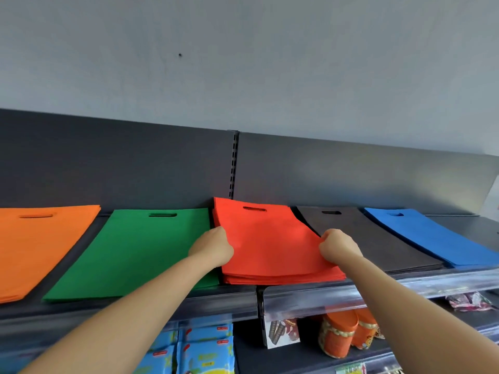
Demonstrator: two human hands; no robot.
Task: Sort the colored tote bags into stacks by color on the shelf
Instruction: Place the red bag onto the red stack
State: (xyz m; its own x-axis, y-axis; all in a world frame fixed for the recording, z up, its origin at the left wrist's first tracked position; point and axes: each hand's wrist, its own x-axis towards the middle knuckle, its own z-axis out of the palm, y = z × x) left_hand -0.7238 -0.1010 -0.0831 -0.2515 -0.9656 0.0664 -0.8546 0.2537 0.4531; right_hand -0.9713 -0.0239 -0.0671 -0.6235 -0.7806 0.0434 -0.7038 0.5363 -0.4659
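Five flat stacks of tote bags lie side by side on the dark top shelf (162, 303): orange (35, 244) at far left, then green (135, 249), red (270, 244), black (364, 238) and blue (432, 236) at right. Each bag has a cut-out handle slot at its far end. My left hand (213, 247) grips the left edge of the red stack, fingers curled round it. My right hand (337, 247) pinches the red stack's right edge, where it overlaps the black stack.
A grey back panel with a slotted upright (233, 163) rises behind the bags. A clear price rail (351, 295) runs along the shelf's front edge. Below it sit blue packets (199, 349), orange jars (343, 336) and a small snack box (282, 333).
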